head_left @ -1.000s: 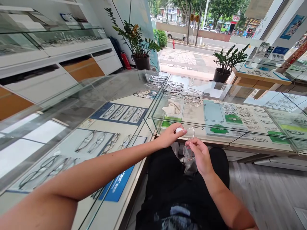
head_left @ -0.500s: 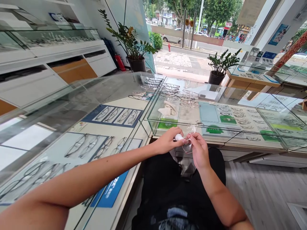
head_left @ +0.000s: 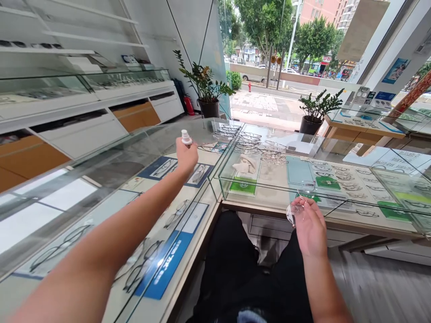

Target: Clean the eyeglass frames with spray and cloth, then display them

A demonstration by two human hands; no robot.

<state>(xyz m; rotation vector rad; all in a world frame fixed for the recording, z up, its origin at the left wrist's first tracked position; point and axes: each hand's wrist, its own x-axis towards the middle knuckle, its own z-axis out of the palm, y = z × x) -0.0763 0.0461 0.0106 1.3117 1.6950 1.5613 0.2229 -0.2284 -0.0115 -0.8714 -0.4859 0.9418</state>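
Two items in play: just off centre toward nine o'clock, the left hand [head_left: 187, 154] grips a white-topped bottle [head_left: 185, 137] over the glass bench [head_left: 203, 232]. Around four, the right hand [head_left: 311, 224] pinches clear glasses [head_left: 291, 214]. My guess: bottle-parking step, so next comes a level, gentle lowering.

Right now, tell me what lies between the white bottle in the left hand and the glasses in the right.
In the head view, glass counter, spectacle frames, a cream cloth and a green card show between the white bottle and the glasses.
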